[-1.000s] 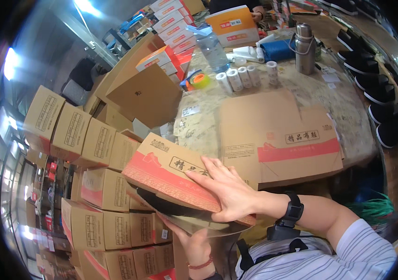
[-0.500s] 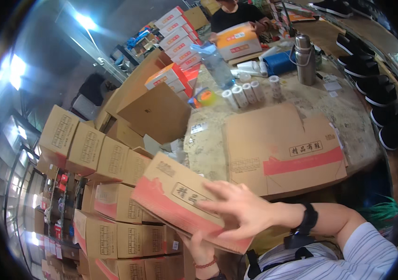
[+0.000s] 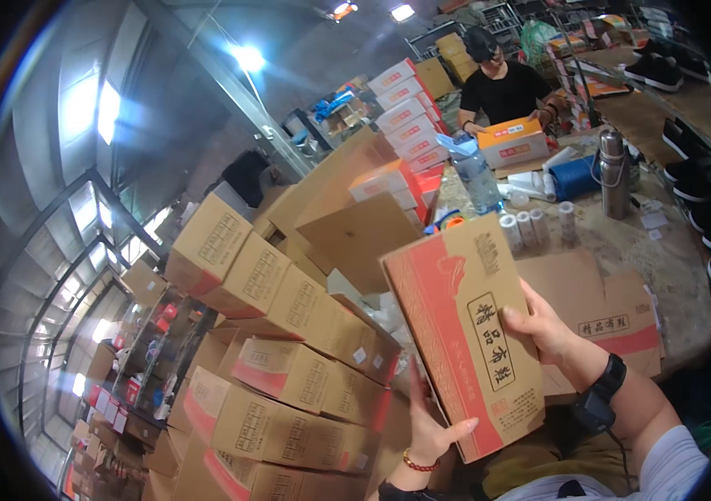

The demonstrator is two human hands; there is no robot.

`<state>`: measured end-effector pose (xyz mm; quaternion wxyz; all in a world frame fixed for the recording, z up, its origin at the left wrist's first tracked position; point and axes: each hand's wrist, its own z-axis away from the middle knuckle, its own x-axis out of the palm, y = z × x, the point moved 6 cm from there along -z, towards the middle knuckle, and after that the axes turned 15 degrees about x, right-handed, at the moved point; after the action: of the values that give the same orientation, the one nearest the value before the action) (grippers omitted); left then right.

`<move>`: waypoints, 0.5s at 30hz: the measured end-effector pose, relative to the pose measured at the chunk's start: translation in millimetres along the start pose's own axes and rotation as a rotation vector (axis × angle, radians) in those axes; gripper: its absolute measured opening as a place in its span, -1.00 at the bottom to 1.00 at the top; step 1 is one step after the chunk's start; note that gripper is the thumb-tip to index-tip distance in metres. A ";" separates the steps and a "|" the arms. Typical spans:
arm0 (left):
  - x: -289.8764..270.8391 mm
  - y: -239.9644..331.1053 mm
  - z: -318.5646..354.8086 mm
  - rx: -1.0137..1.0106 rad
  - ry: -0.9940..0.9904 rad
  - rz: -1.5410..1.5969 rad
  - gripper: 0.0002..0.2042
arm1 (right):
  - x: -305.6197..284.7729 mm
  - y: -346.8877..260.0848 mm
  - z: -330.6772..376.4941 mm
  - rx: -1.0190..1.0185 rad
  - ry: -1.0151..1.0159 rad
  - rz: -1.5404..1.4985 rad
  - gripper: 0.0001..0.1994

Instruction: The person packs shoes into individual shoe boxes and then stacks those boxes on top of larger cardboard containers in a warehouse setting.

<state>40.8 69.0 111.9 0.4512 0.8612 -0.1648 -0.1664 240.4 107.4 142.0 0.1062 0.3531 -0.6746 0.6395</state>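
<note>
A closed brown shoe box (image 3: pixel 447 309) with a red band is held upright and tilted between both my hands in front of me. My left hand (image 3: pixel 437 430) grips its lower left edge, thumb over the front and fingers along the side. On its right edge my right hand (image 3: pixel 549 330) has the thumb on the front; the other fingers are hidden behind it. A flattened cardboard box blank (image 3: pixel 622 334) lies on the table behind the right hand. Left of the held box rise stacked shoe boxes (image 3: pixel 322 380) of the same brown and red.
On the worktable (image 3: pixel 656 267) stand a steel flask (image 3: pixel 614 179), a clear water jug (image 3: pixel 476 175) and several white rolls (image 3: pixel 531 227). Black shoes (image 3: pixel 710 200) line a shelf at right. Across the table a person (image 3: pixel 506 92) handles an orange box (image 3: pixel 512 144). An open carton (image 3: pixel 355 238) stands left of the table.
The shoe box has turned from lying slanted to standing more upright and has moved right. My right hand has shifted from its face to its right edge. The view has swung left and up.
</note>
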 end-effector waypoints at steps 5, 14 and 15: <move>-54.7 93.7 -85.1 0.299 0.355 0.075 0.01 | -36.2 -12.2 -19.9 -0.027 0.207 0.119 -0.29; -270.6 278.2 -252.4 0.576 0.707 -0.066 -0.46 | -173.4 46.8 23.3 -0.244 0.806 1.108 -0.53; -301.5 287.6 -257.5 0.525 0.665 -0.034 -0.46 | -186.9 61.7 30.8 -0.257 0.815 1.105 -0.53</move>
<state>-154.0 231.0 531.1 0.2425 0.9562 -0.0329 0.1609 348.2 138.0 -22.7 0.0510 -0.3252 -0.7321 0.5963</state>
